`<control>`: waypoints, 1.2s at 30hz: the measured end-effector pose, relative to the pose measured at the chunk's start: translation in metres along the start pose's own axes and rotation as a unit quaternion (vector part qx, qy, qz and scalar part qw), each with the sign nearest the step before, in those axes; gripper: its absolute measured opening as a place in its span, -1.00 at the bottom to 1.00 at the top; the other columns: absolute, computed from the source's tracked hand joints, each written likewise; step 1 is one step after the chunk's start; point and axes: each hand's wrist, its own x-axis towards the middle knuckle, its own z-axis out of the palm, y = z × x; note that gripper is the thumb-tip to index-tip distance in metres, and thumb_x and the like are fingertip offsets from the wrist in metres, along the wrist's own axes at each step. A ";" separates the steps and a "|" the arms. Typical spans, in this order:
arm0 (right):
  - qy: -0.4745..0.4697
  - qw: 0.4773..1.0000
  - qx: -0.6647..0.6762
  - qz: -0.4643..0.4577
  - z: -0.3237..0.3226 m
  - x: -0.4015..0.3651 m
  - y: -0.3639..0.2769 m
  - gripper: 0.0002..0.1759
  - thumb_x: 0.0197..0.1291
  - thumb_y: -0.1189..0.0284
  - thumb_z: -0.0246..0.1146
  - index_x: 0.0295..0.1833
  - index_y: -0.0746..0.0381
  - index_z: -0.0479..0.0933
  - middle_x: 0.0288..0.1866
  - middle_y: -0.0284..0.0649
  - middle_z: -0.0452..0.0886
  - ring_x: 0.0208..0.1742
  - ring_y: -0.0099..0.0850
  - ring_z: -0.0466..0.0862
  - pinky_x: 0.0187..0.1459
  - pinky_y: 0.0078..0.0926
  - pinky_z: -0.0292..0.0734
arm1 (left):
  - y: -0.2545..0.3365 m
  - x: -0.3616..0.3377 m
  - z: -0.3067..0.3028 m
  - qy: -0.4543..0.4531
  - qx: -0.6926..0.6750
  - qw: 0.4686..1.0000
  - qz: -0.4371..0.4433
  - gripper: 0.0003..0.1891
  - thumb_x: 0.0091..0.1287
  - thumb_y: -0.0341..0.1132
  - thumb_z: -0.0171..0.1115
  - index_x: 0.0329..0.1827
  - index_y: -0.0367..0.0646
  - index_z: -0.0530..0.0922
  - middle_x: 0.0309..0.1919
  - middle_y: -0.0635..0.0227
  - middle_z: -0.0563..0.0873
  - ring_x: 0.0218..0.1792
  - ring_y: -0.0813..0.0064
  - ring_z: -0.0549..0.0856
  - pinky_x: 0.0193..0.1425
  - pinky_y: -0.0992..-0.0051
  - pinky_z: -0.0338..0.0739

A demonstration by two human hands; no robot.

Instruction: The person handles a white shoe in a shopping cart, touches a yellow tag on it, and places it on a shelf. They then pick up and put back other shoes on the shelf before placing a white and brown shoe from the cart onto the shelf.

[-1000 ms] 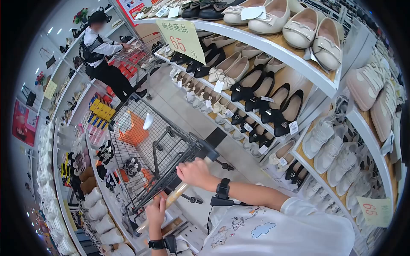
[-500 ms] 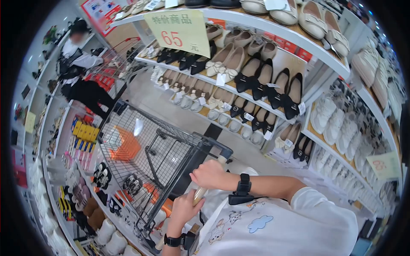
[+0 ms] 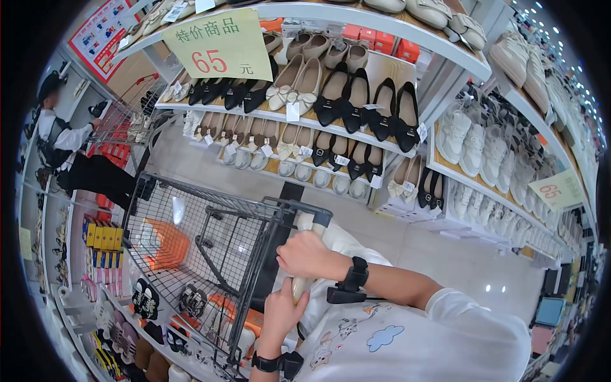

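A wire shopping cart (image 3: 191, 219) stands in front of me, its pale handle (image 3: 318, 230) running past my body. My right hand (image 3: 305, 254) is wrapped round the upper part of this handle in view. Just below it, my left hand (image 3: 284, 312) grips the same handle, thumb laid along it. The two hands are close together. Both wrists carry black straps with dark boxes. In or seen through the cart's wire mesh is an orange item (image 3: 167, 245). Black-and-white shoes (image 3: 192, 299) show near the cart's lower side, partly behind the wires.
Ahead on the right, a shelf holds black flats (image 3: 342, 95) and beige flats, under a yellow price sign (image 3: 216, 48). White sneakers (image 3: 472, 146) line another rack at right. A person (image 3: 60, 137) stands at far left beside another cart (image 3: 133, 105). Low shoe displays border the cart's near side.
The view has turned, so shelves, sign and the other person sit further left. More floor shows at right. Both hands stay on the cart handle.
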 end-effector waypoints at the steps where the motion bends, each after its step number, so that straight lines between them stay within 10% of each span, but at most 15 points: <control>1: 0.000 1.000 0.000 0.004 0.000 -0.001 0.000 -0.71 0.01 0.28 0.16 -0.65 0.19 0.58 -0.67 -0.15 0.58 -0.60 -0.25 0.62 -0.55 -0.32 0.46 | 0.001 0.000 -0.001 -0.007 -0.002 1.000 -0.006 -0.64 0.21 -0.14 0.22 -0.23 -0.30 0.40 -0.64 -0.05 0.60 -0.55 -0.06 0.64 -0.47 0.13 0.52; 13: -0.103 0.993 -0.058 -0.004 0.005 -0.011 -0.027 -0.58 0.20 0.20 0.05 -0.57 0.18 0.63 -0.59 -0.14 0.63 -0.54 -0.23 0.65 -0.48 -0.28 0.50 | -0.018 -0.027 -0.005 -0.030 -0.037 0.998 0.030 -0.58 0.22 -0.12 0.20 -0.11 -0.34 0.39 -0.62 -0.09 0.60 -0.52 -0.11 0.63 -0.43 0.08 0.52; 21: -0.136 0.969 -0.026 -0.207 0.020 -0.010 -0.046 -0.48 0.26 0.14 0.00 -0.64 0.21 0.55 -0.69 -0.07 0.54 -0.61 -0.07 0.59 -0.54 -0.20 0.50 | -0.044 -0.056 -0.011 -0.045 -0.012 0.998 0.031 -0.55 0.21 -0.04 0.17 -0.11 -0.30 0.45 -0.64 -0.03 0.61 -0.54 -0.08 0.64 -0.41 0.09 0.55; 36: -0.193 0.969 -0.023 -0.154 0.023 0.015 -0.049 -0.51 0.28 0.19 -0.05 -0.63 0.20 0.52 -0.70 -0.10 0.54 -0.63 -0.09 0.58 -0.55 -0.20 0.48 | -0.055 -0.045 -0.022 -0.056 -0.107 0.992 -0.018 -0.47 0.19 -0.01 0.18 0.00 -0.33 0.41 -0.59 -0.08 0.62 -0.50 -0.10 0.65 -0.37 0.11 0.56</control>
